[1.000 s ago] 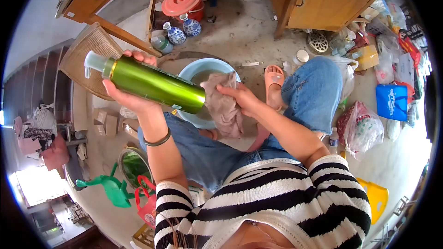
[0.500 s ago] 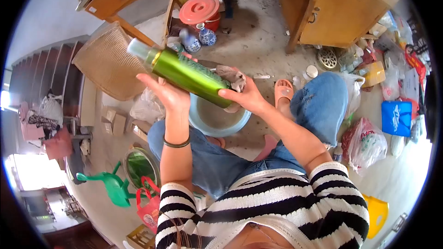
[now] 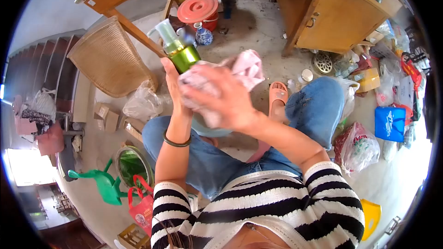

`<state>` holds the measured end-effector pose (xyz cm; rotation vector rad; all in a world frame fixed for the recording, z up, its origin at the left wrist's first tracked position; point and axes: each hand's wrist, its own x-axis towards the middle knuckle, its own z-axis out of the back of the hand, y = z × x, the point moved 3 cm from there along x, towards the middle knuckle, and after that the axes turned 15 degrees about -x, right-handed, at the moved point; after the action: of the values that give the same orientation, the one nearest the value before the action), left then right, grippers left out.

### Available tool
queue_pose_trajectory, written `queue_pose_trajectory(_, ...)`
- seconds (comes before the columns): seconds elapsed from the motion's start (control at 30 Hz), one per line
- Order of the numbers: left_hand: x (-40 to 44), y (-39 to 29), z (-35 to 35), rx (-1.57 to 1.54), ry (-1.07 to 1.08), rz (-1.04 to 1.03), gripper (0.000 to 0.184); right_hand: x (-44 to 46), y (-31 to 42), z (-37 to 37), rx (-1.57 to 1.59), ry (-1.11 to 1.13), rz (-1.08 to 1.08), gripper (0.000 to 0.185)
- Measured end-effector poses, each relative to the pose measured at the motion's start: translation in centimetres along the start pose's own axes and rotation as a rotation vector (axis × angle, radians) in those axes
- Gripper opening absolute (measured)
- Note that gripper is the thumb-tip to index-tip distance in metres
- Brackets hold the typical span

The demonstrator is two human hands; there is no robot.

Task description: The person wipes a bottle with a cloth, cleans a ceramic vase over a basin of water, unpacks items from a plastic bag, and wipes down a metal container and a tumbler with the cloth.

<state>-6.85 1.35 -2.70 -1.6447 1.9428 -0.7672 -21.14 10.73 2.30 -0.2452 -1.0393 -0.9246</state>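
Observation:
A shiny green pump bottle [image 3: 185,59] with a clear cap is tilted in front of me, its lower part covered. My left hand [image 3: 174,85] supports it from the left, the fingers mostly behind it. Over the bottle's front, my right hand [image 3: 226,96] presses a pale pink cloth [image 3: 249,68]; that hand is blurred by motion. Below both hands, between my knees, part of a light blue basin [image 3: 212,132] shows.
A red lidded bucket [image 3: 198,10] and a blue-and-white vase [image 3: 203,36] stand ahead. A wooden cabinet [image 3: 339,16] is at right, beside bags and clutter. A woven chair [image 3: 108,60], a green watering can [image 3: 110,186] and a red bag [image 3: 142,208] lie left.
The bottle has turned more upright and shifted left. My right hand has moved from its base to its front with the cloth, which now covers much of the bottle.

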Motion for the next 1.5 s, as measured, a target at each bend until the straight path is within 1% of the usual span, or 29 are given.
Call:
queue_pose_trajectory(0.03, 1.2, 2.1, 2.6, -0.565, 0.33, 0.261, 0.066, 0.6, 0.6, -1.1, -0.149, -0.009, 0.028, 0.072)
queue_pose_trajectory(0.07, 0.4, 2.5, 1.7, -0.024, 0.179, -0.138, 0.063, 1.6, 0.3, -1.1, -0.175, -0.07, -0.012, 0.066)
queue_pose_trajectory(0.1, -0.2, 2.4, 0.6, 0.2, 0.142, -0.299, 0.061, 2.9, -0.3, -0.8, -0.199, -0.131, -0.05, 0.059)
queue_pose_trajectory(0.13, -0.8, 2.2, -0.4, 0.429, 0.068, -0.453, 0.059, 4.1, -1.1, -0.5, -0.152, -0.164, -0.156, 0.052)
queue_pose_trajectory(0.2, -0.9, 1.3, -1.1, 0.256, 0.154, -0.284, 0.059, 5.7, -2.5, -0.2, -0.043, -0.219, -0.37, 0.037)
queue_pose_trajectory(0.27, -1.8, 0.5, -2.0, 0.36, 0.228, -0.327, 0.061, 4.1, -5.1, -3.1, 0.365, -0.102, -0.692, 0.032)
queue_pose_trajectory(0.3, -1.9, 0.2, -2.4, 0.41, 0.272, -0.35, 0.063, 3.8, -5.8, -4.0, 0.568, -0.045, -0.844, 0.034)
queue_pose_trajectory(0.33, -1.7, 0.2, -2.3, 0.393, 0.216, -0.344, 0.066, 2.9, -5.3, -3.7, 0.527, -0.051, -0.8, 0.035)
queue_pose_trajectory(0.43, -2.3, -0.1, -3.3, 0.358, 0.217, -0.393, 0.058, 0.8, -3.5, -3.4, 0.546, -0.151, -0.804, 0.03)
queue_pose_trajectory(0.47, -2.6, -0.1, -3.2, 0.373, 0.203, -0.412, 0.054, 0.3, -3.3, -3.2, 0.54, -0.08, -0.837, 0.03)
queue_pose_trajectory(0.57, -2.4, -0.1, -2.5, 0.4, 0.228, -0.516, 0.051, -0.7, -3.1, -2.5, 0.454, 0.108, -0.89, 0.032)
queue_pose_trajectory(0.63, -2.3, -1.3, -4.7, 0.237, 0.326, -0.543, 0.051, -2.9, -3.6, -3.4, 0.446, 0.335, -0.947, 0.037)
queue_pose_trajectory(0.67, -1.9, -1.9, -4.6, 0.203, 0.372, -0.559, 0.055, -4.7, -4.0, -4.3, 0.461, 0.477, -0.984, 0.039)
queue_pose_trajectory(0.7, -2.1, -2.7, -4.7, 0.273, 0.32, -0.575, 0.057, -6.9, -4.3, -5.2, 0.529, 0.563, -1.049, 0.042)
queue_pose_trajectory(0.77, -1.1, -3.3, -2.9, 0.229, 0.27, -0.546, 0.063, -11.2, -4.4, -6.7, 0.669, 0.75, -1.178, 0.046)
queue_pose_trajectory(0.87, -0.9, -4.6, -3.7, 0.164, 0.247, -0.554, 0.058, -13.4, -4.7, -7.1, 0.906, 0.577, -1.501, 0.049)
queue_pose_trajectory(0.93, -0.9, -4.8, -3.6, 0.106, 0.235, -0.55, 0.054, -11.1, -6.0, -6.6, 1.239, 0.354, -1.607, 0.049)
queue_pose_trajectory(0.97, -0.9, -4.7, -3.6, 0.071, 0.188, -0.554, 0.052, -9.5, -6.5, -6.0, 1.405, 0.226, -1.648, 0.049)
queue_pose_trajectory(1.03, -1.4, -4.0, -4.1, 0.0, 0.085, -0.563, 0.048, -5.7, -5.0, -4.9, 1.598, 0.122, -1.769, 0.05)
queue_pose_trajectory(1.07, -1.5, -3.6, -4.3, -0.055, 0.017, -0.623, 0.044, -4.4, -4.2, -5.2, 1.695, 0.069, -1.823, 0.051)
queue_pose_trajectory(1.1, -1.4, -3.5, -4.2, 0.036, 0.018, -0.647, 0.045, -5.3, -4.1, -7.6, 1.757, 0.148, -1.629, 0.043)
queue_pose_trajectory(1.17, -1.3, -3.4, -3.3, 0.221, 0.02, -0.692, 0.047, -4.1, -2.0, -7.9, 1.719, -0.179, -1.706, 0.038)
queue_pose_trajectory(1.2, -1.3, -3.4, -3.1, 0.314, 0.019, -0.714, 0.048, -4.2, -1.6, -7.6, 1.701, -0.163, -1.755, 0.037)
queue_pose_trajectory(1.27, -1.3, -3.4, -3.2, 0.332, 0.043, -0.765, 0.048, -4.6, -1.1, -7.3, 1.659, -0.13, -1.854, 0.035)
queue_pose_trajectory(1.3, -1.3, -3.2, -3.1, 0.342, 0.048, -0.785, 0.048, -5.0, -0.7, -7.3, 1.63, -0.132, -1.798, 0.036)
queue_pose_trajectory(1.37, -1.1, -3.4, -2.4, 0.398, -0.146, -0.841, 0.047, -6.0, 0.8, -8.1, 1.573, -0.125, -1.694, 0.039)
queue_pose_trajectory(1.4, -0.9, -3.8, -2.1, 0.443, -0.171, -0.877, 0.048, -6.3, 1.3, -8.6, 1.373, -0.056, -1.7, 0.038)
queue_pose_trajectory(1.47, -0.8, -4.6, -2.0, 0.306, -0.226, -0.84, 0.048, -7.0, 0.9, -7.3, 1.128, 0.219, -1.37, 0.037)
queue_pose_trajectory(1.5, -0.7, -5.0, -1.9, 0.237, -0.253, -0.82, 0.048, -7.5, 0.6, -6.9, 0.9, 0.243, -1.102, 0.038)
